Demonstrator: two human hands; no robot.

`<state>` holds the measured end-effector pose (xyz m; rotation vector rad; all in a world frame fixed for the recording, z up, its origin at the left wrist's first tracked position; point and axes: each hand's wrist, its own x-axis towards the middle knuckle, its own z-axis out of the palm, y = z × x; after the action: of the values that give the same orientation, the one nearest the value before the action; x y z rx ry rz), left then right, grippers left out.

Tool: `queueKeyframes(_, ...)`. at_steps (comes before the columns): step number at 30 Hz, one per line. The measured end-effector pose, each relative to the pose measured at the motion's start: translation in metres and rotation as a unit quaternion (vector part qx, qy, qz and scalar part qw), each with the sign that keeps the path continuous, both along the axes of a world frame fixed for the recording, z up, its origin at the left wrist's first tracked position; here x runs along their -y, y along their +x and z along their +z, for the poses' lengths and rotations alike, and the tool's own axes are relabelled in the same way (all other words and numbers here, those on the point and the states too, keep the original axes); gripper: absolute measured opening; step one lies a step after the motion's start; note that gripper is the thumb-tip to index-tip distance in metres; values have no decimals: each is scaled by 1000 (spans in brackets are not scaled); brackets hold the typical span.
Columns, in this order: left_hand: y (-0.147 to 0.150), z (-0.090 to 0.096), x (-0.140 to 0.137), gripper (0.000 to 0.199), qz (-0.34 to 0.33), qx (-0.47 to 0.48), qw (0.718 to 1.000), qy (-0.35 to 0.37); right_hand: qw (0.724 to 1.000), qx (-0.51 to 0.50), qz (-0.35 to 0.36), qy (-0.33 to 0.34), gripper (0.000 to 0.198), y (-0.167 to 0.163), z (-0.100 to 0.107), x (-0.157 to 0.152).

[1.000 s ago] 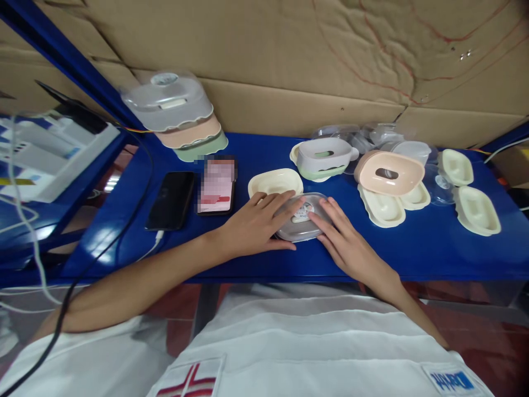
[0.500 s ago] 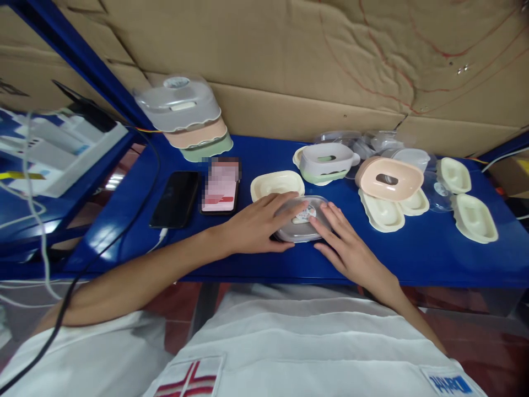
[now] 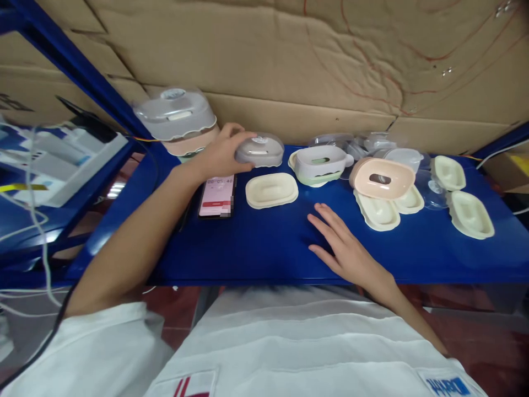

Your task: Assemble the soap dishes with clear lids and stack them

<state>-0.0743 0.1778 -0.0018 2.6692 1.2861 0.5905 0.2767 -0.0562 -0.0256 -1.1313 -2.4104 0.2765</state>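
My left hand (image 3: pixel 225 151) reaches to the back of the table. Its fingers and thumb close around the left end of a grey soap box (image 3: pixel 262 154) with a clear domed lid and a round sticker. My right hand (image 3: pixel 341 245) holds nothing, fingers stretched apart over the blue tabletop near the front edge. Between the hands lies a cream soap tray (image 3: pixel 271 190). Behind my left hand rises a stack of lidded soap boxes (image 3: pixel 177 116), grey above peach; its lowest part is mostly covered by the hand.
A lilac soap box body (image 3: pixel 322 160) rests on a green one. Right of it, a peach body (image 3: pixel 382 178) lies over cream trays (image 3: pixel 378 212), with clear lids (image 3: pixel 380 143) behind. More cream trays (image 3: pixel 471 215) lie at far right. A phone (image 3: pixel 217 198) sits below my left forearm. Cardboard (image 3: pixel 268 66) lines the back.
My left hand has carried the grey lidded soap box from the front middle to the back left, beside the stack. My right hand has come off it and stays near the front.
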Motion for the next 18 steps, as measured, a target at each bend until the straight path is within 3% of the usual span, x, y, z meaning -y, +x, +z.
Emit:
queueKeyframes(4,25,6,18,59,10,-52,998,43,1000,4,-6,2,79,0,-2,-1)
queueKeyframes(7,53,13,63,49,-2,-90,993,71,1000,8,-5,10,77,0,-2,-2)
queueKeyframes(10,73,11,109,44,-59,-143,987,30,999,19,-24,43,73,6,3,-9)
queueKeyframes(14,76,-5,141,42,-148,-141,978,32,990,73,-22,115,72,21,24,-40)
queueKeyframes(18,71,-15,148,46,-231,-90,968,32,968,155,-72,183,67,31,43,-90)
